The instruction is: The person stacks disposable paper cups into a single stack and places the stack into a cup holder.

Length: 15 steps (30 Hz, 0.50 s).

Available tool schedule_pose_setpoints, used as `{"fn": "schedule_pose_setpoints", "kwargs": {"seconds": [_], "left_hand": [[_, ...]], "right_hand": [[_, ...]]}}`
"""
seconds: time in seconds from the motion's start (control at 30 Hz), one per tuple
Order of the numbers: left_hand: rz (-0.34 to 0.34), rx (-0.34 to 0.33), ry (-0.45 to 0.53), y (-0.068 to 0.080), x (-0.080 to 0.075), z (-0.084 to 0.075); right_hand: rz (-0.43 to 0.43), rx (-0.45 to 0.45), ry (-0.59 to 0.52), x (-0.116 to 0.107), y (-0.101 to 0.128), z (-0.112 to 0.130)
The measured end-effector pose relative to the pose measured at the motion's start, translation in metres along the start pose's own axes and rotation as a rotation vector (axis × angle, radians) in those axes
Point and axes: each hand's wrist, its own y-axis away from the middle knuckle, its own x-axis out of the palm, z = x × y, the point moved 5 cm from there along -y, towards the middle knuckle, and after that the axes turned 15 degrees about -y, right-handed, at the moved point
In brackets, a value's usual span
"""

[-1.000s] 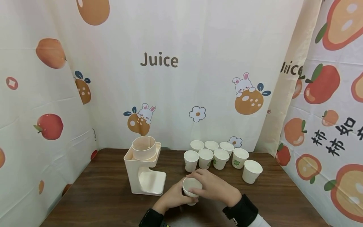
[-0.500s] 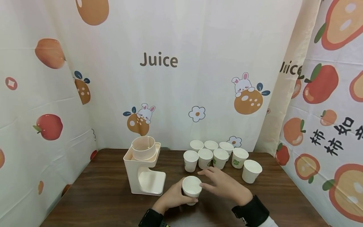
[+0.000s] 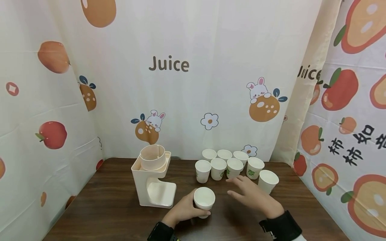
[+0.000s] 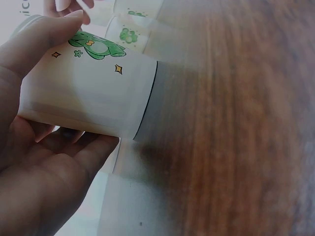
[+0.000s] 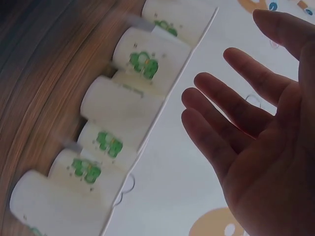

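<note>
A: What is standing at the left of the table (image 3: 105,207)?

B: A cream dispenser (image 3: 153,177) is sitting there, with a round cup-shaped part on top and an open bay below. It is standing just left of the hands.

A: And the left hand (image 3: 184,211)?

B: It is gripping a white paper cup (image 3: 204,201), which is standing upright on the wood near the front edge, just right of the dispenser's base. In the left wrist view the fingers (image 4: 54,39) are curling round the cup's wall (image 4: 93,93), the thumb is lying underneath, and a green print is showing on the side.

A: What is lying beyond it?

B: A cluster of paper cups (image 3: 229,164) is standing upright at the back of the table in two loose rows, close together, with one more cup (image 3: 267,181) sitting off to the right of them.

A: And the right hand (image 3: 253,195)?

B: It is hovering over the table between the held cup and the cluster, apart from the held cup and holding nothing. The right wrist view is showing its fingers (image 5: 231,113) straight and slightly spread, palm open, with the row of cups (image 5: 133,108) lying beyond it. Whether it is touching the lone cup I cannot tell.
</note>
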Motion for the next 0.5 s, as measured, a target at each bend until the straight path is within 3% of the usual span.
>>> {"fn": "schedule_pose_setpoints", "kwargs": {"seconds": [0.2,0.5], "left_hand": [[-0.003,0.0,-0.003,0.0,0.0,0.0],[-0.005,0.002,-0.004,0.0,0.0,0.0]], "right_hand": [[-0.062,-0.023,0.038,-0.014,0.008,-0.01],[-0.169,0.038,0.127,-0.038,0.02,-0.03]]}}
